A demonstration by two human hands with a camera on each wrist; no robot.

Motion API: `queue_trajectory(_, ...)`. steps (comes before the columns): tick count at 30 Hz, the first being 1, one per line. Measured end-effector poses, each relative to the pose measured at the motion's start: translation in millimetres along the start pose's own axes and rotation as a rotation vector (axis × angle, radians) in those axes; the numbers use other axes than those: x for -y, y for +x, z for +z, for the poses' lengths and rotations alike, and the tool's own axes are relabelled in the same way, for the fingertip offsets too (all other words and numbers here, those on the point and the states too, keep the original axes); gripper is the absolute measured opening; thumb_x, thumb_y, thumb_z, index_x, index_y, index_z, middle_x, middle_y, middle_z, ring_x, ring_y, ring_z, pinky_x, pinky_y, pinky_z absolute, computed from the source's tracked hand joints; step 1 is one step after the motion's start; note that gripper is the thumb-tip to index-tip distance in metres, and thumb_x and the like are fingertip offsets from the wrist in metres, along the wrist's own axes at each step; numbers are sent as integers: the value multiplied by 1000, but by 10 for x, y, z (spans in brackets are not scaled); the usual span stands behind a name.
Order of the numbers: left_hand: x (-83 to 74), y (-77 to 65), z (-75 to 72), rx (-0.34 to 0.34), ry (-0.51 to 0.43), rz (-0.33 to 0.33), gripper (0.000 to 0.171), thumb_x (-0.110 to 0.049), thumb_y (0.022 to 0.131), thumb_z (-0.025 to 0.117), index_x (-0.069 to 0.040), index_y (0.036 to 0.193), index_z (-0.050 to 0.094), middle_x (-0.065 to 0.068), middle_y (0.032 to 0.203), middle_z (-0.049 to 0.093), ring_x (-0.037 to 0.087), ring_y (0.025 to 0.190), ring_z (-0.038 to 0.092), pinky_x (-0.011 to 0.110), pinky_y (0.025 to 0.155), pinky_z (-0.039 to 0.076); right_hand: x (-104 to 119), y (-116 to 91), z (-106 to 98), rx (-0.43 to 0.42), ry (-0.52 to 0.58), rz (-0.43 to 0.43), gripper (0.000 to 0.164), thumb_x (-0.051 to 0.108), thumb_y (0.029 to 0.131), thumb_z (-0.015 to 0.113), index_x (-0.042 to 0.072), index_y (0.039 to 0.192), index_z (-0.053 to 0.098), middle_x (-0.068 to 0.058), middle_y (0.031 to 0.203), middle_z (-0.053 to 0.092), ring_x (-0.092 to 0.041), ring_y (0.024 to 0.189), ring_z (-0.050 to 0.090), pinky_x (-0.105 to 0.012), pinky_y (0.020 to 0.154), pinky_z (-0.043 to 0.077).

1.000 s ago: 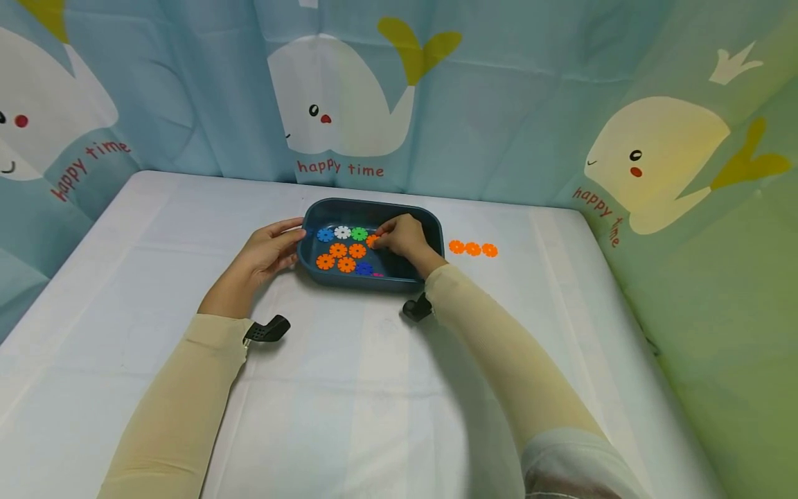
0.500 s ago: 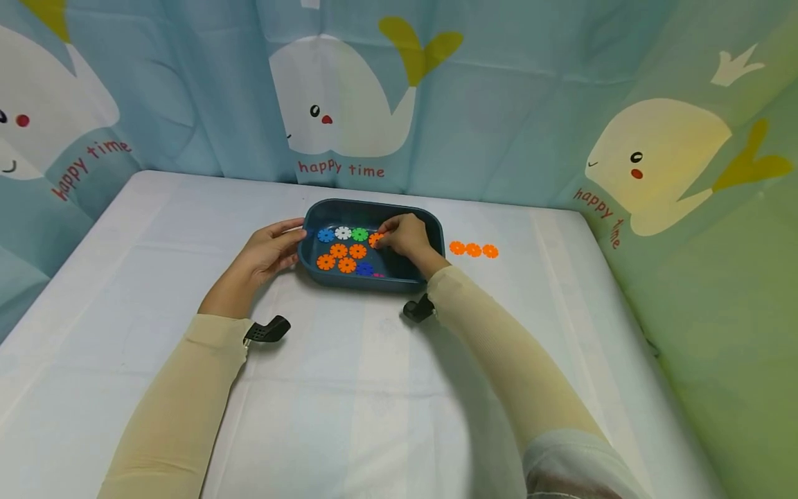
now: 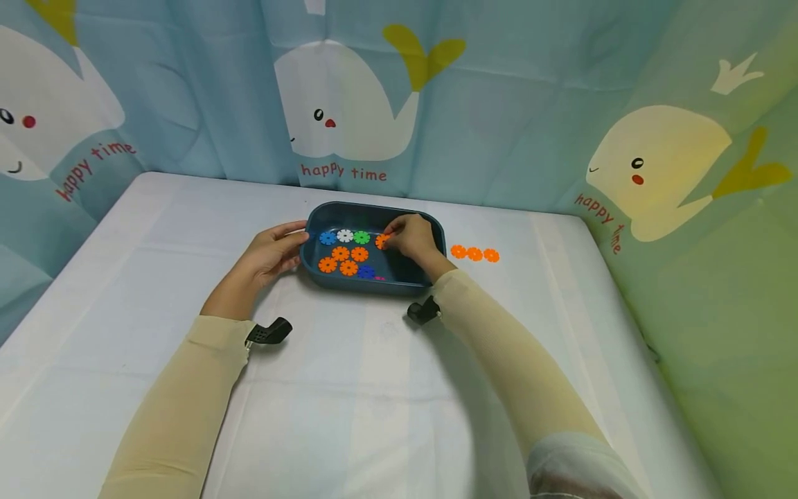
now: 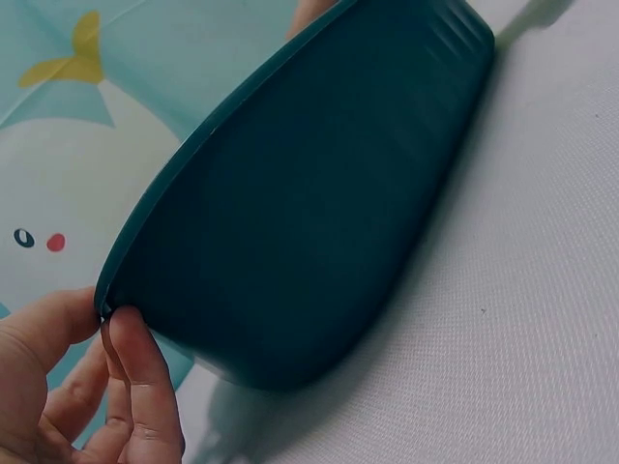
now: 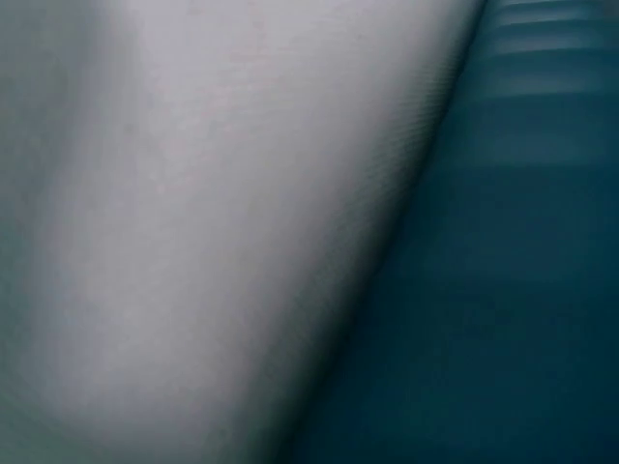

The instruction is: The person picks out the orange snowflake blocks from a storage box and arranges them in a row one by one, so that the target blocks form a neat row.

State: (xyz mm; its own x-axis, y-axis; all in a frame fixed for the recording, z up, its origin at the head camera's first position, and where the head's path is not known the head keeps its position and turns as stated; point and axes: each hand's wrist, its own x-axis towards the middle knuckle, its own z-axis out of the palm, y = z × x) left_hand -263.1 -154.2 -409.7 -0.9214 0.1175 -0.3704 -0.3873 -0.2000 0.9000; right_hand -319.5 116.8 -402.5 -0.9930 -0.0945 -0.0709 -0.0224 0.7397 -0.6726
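Note:
My left hand (image 3: 268,255) pinches the left rim of a dark blue-green plastic tray (image 3: 399,269) between thumb and fingers, as the left wrist view shows on the tray's rim (image 4: 184,159). Inside the tray, my right hand (image 3: 414,237) holds an orange notched disc (image 3: 381,242) by its fingertips; the fingers partly cover it. To its left lie a blue disc (image 3: 327,238), a white disc (image 3: 345,236) and a green disc (image 3: 361,237) in a row. Several orange discs (image 3: 348,267), a dark blue disc (image 3: 366,272) and a partly hidden pink disc (image 3: 379,278) lie nearer the front wall.
Three orange discs (image 3: 475,254) lie in a row on the white-covered table (image 3: 349,388), right of the tray. Behind the table hangs a whale-print curtain (image 3: 517,125). In the right wrist view the tray's outer wall (image 5: 503,271) fills the right side; no hand shows there.
My right hand has shifted slightly to the right with the orange disc, widening the gap to the green disc. My left hand stays on the rim. The head view has tilted a little.

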Motion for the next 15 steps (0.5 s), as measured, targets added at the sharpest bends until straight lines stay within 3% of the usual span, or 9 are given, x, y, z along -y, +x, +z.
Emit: queue_trajectory(15,-3,-14,4,-2,0,-3,55,-17,97,64,-13,148,45,-2,107,64,6,76,62,16,63,53,-7,-4,-105,97,33,33,20,7,88,72,6,107,74,-12,99,73,-19,81,67,-27,69,55)
